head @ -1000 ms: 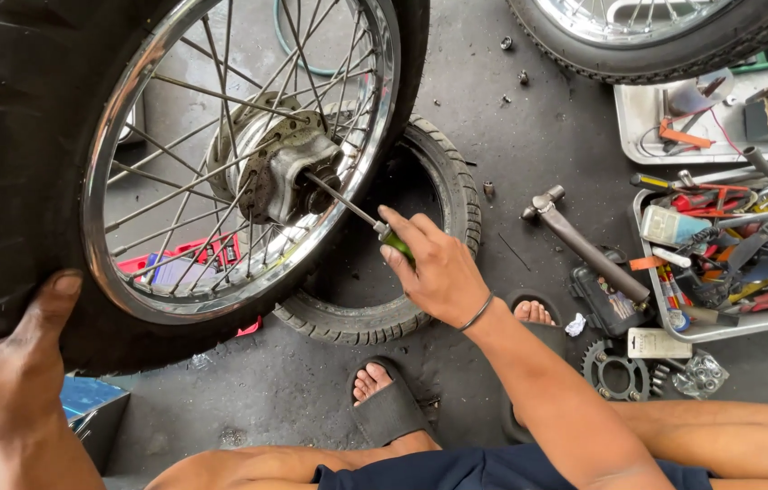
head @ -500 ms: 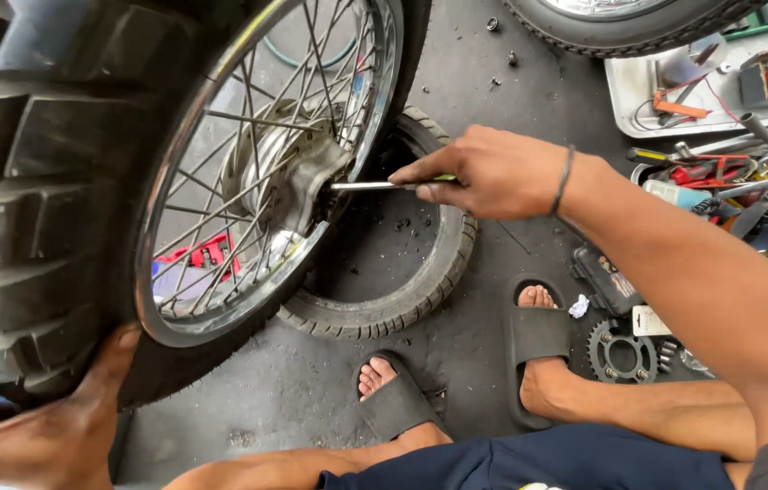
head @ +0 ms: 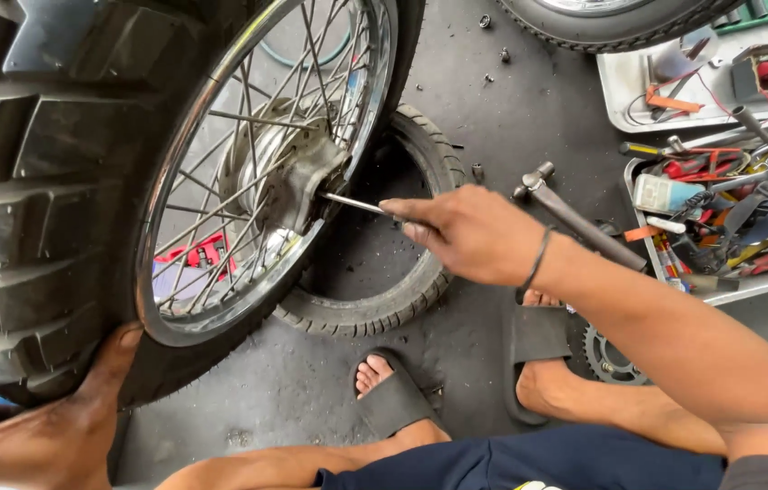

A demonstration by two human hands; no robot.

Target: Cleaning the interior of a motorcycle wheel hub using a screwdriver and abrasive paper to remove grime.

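Right hand clamped on screwdriver, tip at hub of spoked wheel; left hand grips tyre's underside; tip may slip, gouging hub, if wheel rolls.

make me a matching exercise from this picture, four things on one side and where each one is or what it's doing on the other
Things:
1. left hand
2. right hand
3. loose tyre
4. sprocket

Places or states:
A. lies flat on the floor behind the spoked wheel
B. grips the knobby tread at the wheel's lower edge
C. lies on the floor beside the sandalled foot
D. holds a thin metal tool pointed at the wheel hub

Pairs: 1-B, 2-D, 3-A, 4-C
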